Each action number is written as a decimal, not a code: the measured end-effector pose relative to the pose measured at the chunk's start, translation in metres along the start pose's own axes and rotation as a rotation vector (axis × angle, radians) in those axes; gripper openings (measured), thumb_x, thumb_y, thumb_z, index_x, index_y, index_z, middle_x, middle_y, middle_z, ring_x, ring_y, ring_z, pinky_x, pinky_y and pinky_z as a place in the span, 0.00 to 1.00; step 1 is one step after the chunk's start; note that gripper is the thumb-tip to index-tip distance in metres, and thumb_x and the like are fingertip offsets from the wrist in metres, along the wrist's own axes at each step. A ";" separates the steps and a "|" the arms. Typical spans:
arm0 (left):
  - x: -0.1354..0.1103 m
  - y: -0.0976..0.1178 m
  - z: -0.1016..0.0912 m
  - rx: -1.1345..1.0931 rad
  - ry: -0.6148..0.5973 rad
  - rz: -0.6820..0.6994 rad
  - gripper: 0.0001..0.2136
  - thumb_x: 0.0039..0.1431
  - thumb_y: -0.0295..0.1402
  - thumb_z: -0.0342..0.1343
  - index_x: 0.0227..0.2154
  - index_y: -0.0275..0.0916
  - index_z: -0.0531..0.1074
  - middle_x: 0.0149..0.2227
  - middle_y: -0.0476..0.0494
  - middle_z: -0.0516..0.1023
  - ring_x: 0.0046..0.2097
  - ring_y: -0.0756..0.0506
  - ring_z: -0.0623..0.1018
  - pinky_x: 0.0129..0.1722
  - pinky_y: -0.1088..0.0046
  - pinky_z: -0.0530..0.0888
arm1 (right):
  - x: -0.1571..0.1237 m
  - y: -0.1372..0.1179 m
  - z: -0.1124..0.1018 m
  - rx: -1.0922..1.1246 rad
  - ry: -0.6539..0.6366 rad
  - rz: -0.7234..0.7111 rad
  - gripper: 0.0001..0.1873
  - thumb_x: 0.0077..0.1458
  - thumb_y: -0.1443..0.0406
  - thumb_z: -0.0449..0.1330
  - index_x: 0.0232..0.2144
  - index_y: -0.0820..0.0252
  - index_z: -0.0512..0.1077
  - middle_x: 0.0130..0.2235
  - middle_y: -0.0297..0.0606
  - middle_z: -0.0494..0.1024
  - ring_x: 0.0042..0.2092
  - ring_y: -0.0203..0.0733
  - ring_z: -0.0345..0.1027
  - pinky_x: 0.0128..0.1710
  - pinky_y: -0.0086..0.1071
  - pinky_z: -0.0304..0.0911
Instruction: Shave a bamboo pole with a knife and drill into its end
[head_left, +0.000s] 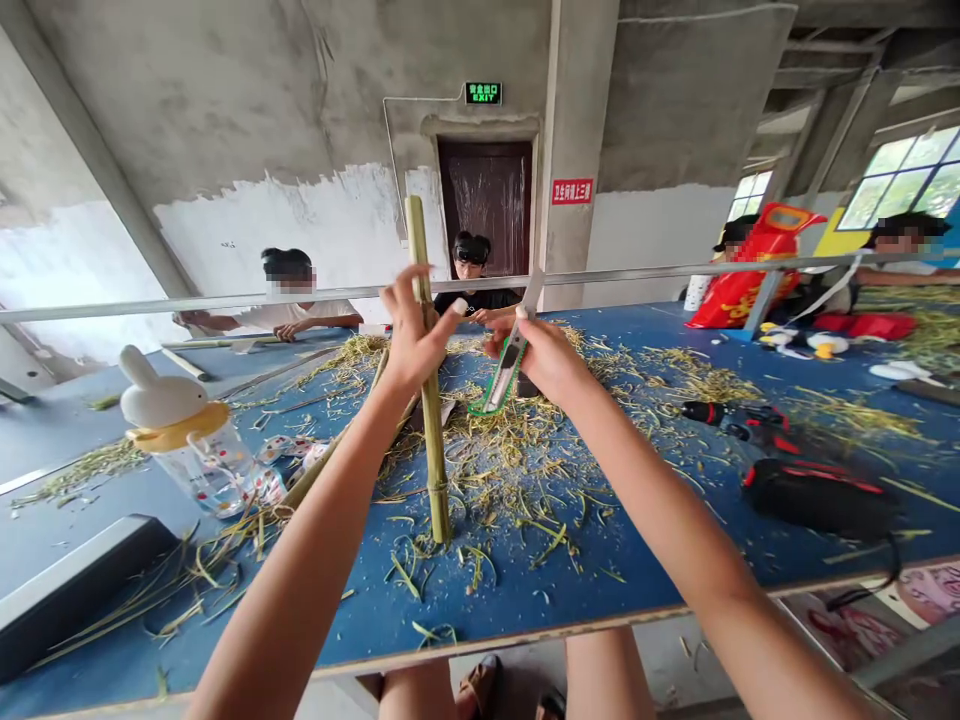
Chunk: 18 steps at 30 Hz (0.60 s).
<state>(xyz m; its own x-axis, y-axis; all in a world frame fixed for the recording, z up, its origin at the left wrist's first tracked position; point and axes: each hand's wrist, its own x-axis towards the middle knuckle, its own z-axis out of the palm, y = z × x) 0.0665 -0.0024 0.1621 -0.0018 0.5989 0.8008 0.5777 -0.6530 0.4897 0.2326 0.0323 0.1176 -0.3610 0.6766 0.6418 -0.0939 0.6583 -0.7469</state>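
My left hand [414,340] is closed round a bamboo stick [433,430], yellow-green with a node near its lower end. The stick stands nearly upright, its foot at the blue tabletop among shavings. Its thumb points up to the right. My right hand [551,355] grips a utility knife [507,365] with a green-edged handle. The blade is out and points up, apart from the stick. Part of that hand's fingers is hidden behind the knife.
Shavings [502,460] cover the blue table [517,605]. A rabbit-lidded bottle [202,450] and a dark box [82,590] lie left. A power drill [742,420] and black pouch [821,497] lie right. A metal rail [337,295] crosses ahead; people sit beyond.
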 end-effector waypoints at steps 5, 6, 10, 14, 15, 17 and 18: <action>-0.001 0.012 0.014 0.280 -0.235 0.254 0.20 0.42 0.34 0.54 0.42 0.38 0.65 0.38 0.40 0.62 0.54 0.36 0.54 0.50 0.56 0.64 | 0.034 -0.013 -0.001 -0.172 0.276 -0.175 0.35 0.57 0.48 0.28 0.54 0.60 0.59 0.47 0.47 0.69 0.49 0.42 0.63 0.43 0.39 0.63; 0.000 0.012 0.017 0.311 -0.270 0.287 0.21 0.41 0.33 0.54 0.42 0.37 0.65 0.37 0.40 0.63 0.55 0.35 0.52 0.52 0.53 0.62 | 0.038 -0.016 -0.001 -0.173 0.332 -0.189 0.34 0.58 0.49 0.28 0.54 0.60 0.59 0.47 0.47 0.69 0.49 0.42 0.63 0.43 0.40 0.62; -0.001 0.013 0.033 0.306 -0.370 0.347 0.18 0.41 0.33 0.52 0.39 0.35 0.64 0.39 0.37 0.62 0.55 0.33 0.51 0.50 0.53 0.64 | 0.049 -0.025 0.002 -0.168 0.507 -0.170 0.34 0.59 0.51 0.27 0.55 0.61 0.59 0.48 0.45 0.68 0.49 0.40 0.62 0.45 0.37 0.61; -0.007 0.008 0.043 0.301 -0.214 0.261 0.12 0.46 0.35 0.51 0.34 0.36 0.64 0.47 0.34 0.54 0.51 0.36 0.62 0.47 0.56 0.68 | 0.048 -0.029 0.006 -0.188 0.493 -0.153 0.33 0.59 0.51 0.28 0.56 0.61 0.55 0.50 0.45 0.65 0.51 0.41 0.60 0.46 0.36 0.60; -0.007 0.005 0.043 0.288 -0.169 0.230 0.11 0.48 0.35 0.50 0.35 0.36 0.63 0.48 0.35 0.53 0.49 0.38 0.64 0.46 0.57 0.69 | 0.043 -0.027 0.007 -0.217 0.464 -0.146 0.31 0.60 0.52 0.30 0.58 0.60 0.51 0.51 0.45 0.64 0.52 0.42 0.59 0.46 0.37 0.60; -0.005 -0.003 0.037 0.252 -0.094 0.189 0.11 0.48 0.35 0.51 0.35 0.38 0.64 0.48 0.38 0.53 0.45 0.41 0.66 0.45 0.60 0.69 | 0.027 -0.015 0.011 -0.291 0.382 -0.101 0.32 0.59 0.52 0.37 0.61 0.57 0.39 0.54 0.47 0.60 0.56 0.44 0.54 0.47 0.38 0.61; -0.002 -0.006 0.033 0.233 -0.044 0.181 0.10 0.48 0.35 0.51 0.34 0.38 0.64 0.47 0.39 0.54 0.45 0.42 0.66 0.45 0.61 0.69 | 0.016 -0.006 0.015 -0.314 0.309 -0.057 0.35 0.58 0.52 0.42 0.62 0.56 0.34 0.56 0.48 0.57 0.57 0.45 0.53 0.47 0.38 0.61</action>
<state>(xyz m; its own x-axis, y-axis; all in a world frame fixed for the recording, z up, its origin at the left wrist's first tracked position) 0.0897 0.0161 0.1461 0.1507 0.5055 0.8496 0.7372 -0.6300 0.2441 0.2139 0.0339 0.1297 -0.0643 0.6717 0.7380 0.1980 0.7335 -0.6503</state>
